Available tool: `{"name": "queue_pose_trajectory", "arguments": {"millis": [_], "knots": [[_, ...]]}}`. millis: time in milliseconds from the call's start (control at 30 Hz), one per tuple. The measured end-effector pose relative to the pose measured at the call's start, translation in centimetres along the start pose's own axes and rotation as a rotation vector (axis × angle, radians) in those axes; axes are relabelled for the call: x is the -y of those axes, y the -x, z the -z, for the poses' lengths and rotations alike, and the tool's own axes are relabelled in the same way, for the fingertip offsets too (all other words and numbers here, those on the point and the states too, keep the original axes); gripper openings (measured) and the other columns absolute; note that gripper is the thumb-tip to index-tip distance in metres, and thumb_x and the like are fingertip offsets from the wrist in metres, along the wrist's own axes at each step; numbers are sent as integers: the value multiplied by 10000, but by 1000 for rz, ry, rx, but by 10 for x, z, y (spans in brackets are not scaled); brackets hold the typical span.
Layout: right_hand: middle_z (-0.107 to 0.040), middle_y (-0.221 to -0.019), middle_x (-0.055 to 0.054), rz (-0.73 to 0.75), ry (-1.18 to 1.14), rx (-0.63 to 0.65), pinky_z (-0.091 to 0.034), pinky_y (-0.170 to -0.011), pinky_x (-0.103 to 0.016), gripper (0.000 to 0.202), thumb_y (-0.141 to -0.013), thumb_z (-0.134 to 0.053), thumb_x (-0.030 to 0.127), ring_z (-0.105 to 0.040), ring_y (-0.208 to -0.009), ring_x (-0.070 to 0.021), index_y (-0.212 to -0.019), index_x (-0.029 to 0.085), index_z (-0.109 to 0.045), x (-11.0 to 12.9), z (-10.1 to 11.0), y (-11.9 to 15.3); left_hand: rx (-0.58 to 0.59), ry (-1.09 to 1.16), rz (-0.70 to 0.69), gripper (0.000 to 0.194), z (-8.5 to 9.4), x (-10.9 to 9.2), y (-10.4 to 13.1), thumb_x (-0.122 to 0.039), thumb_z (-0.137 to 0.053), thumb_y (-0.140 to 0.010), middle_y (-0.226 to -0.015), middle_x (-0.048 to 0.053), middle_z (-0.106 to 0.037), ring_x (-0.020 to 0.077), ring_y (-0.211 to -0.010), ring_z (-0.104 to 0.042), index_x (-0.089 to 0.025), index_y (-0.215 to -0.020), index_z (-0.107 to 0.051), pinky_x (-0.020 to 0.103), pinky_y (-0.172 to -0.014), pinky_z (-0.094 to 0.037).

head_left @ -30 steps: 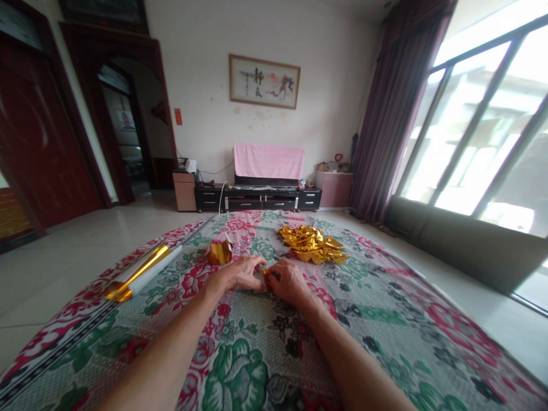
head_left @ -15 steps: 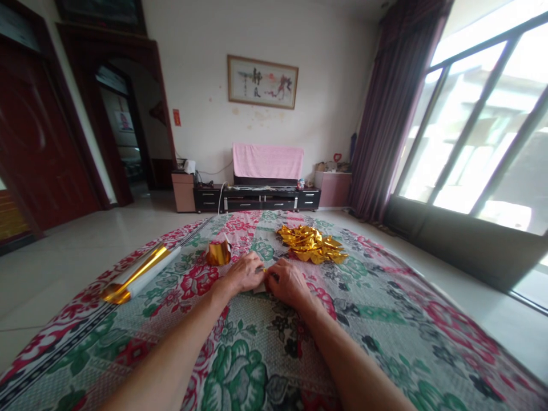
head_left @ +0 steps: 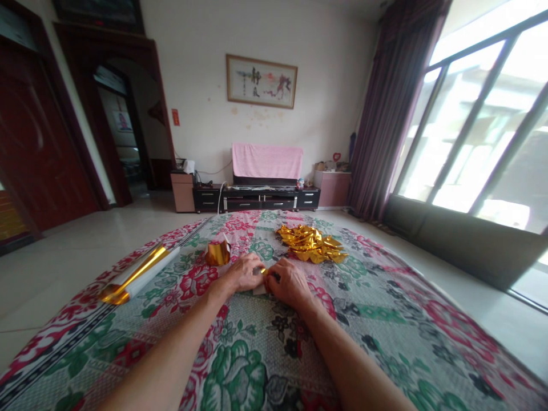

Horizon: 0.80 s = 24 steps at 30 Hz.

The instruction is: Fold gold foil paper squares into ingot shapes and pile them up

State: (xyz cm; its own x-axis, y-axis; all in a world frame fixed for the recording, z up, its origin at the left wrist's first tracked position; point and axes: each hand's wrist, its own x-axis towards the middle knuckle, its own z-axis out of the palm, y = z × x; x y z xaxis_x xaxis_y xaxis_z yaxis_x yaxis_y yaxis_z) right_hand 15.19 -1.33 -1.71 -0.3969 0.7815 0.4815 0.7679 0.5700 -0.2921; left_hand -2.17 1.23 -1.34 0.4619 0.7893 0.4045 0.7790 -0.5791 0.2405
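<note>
Gold foil pieces lay heaped on the flowered cloth (head_left: 235, 374), with one small piece between two hands.
From where I stood, the shaped pile (head_left: 310, 244) looked done; the long roll (head_left: 143, 274) and curled foil (head_left: 217, 253) seemed unworked, and the small piece (head_left: 264, 272) unfinished. Both forearms reached forward, wrists low, left hand (head_left: 245, 274) and right hand (head_left: 291, 283) nearly meeting, fingers pinched narrowly around it.

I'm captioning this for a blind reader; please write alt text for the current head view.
Left hand and right hand pinch a small piece of gold paper over a flowered cloth. Beyond lies a pile of folded gold pieces; a gold-and-white roll lies to the left.
</note>
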Motion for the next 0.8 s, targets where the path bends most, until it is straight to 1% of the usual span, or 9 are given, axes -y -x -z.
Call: {"name": "queue_pose_trajectory", "arguments": {"millis": [133,267,333,433,500,667,800], "knots": [[-569,-796,-30,5,3,-12,-362,-669,-196,188,-806,-466,229,-526,-761,-122,-787,215,-653,-1,-2,1,20,1,-2,238,-1,4,0,-301,-564,-716,-962,51,-628,182,-932,-559,-201,-904,-670,295,-870,-433],[-563,-795,-28,-1,19,-16,-355,-649,-194,190,-810,-463,226,-525,-754,-119,-774,212,-649,-1,-3,1,36,15,-1,371,-2,5,0,-292,-586,-686,-1026,54,-606,190,-978,-541,-200,-1045,-606,303,-889,-420],[-564,-802,-28,-5,23,-14,-354,-646,-196,195,-815,-461,230,-524,-753,-119,-790,216,-653,-1,-3,1,47,20,-2,336,-1,5,0,-297,-584,-688,-1008,47,-602,187,-974,-538,-203,-1009,-610,298,-883,-419],[-567,-827,-33,-11,25,-19,-359,-647,-200,194,-817,-466,239,-522,-764,-124,-812,219,-659,-1,-2,2,64,16,-11,208,1,4,0,-310,-581,-698,-948,32,-596,181,-948,-538,-213,-872,-639,291,-872,-418],[-568,-833,-38,-1,14,-28,-366,-672,-203,195,-816,-469,235,-521,-786,-129,-808,216,-663,-1,-1,1,77,13,-22,172,2,3,1,-322,-579,-708,-937,27,-590,180,-942,-536,-218,-828,-646,295,-872,-414],[-581,-853,-40,16,-26,-27,-370,-767,-231,177,-802,-490,229,-517,-844,-145,-809,210,-666,-5,1,-1,102,-3,-42,177,7,0,2,-340,-583,-731,-938,28,-583,183,-942,-533,-217,-842,-643,316,-889,-399],[-587,-925,-37,-16,-40,25,-369,-788,-258,154,-788,-522,267,-513,-874,-158,-853,227,-657,-10,2,-3,108,-25,-71,185,9,-1,4,-353,-559,-761,-939,26,-568,174,-943,-523,-218,-871,-622,309,-885,-400]]}}
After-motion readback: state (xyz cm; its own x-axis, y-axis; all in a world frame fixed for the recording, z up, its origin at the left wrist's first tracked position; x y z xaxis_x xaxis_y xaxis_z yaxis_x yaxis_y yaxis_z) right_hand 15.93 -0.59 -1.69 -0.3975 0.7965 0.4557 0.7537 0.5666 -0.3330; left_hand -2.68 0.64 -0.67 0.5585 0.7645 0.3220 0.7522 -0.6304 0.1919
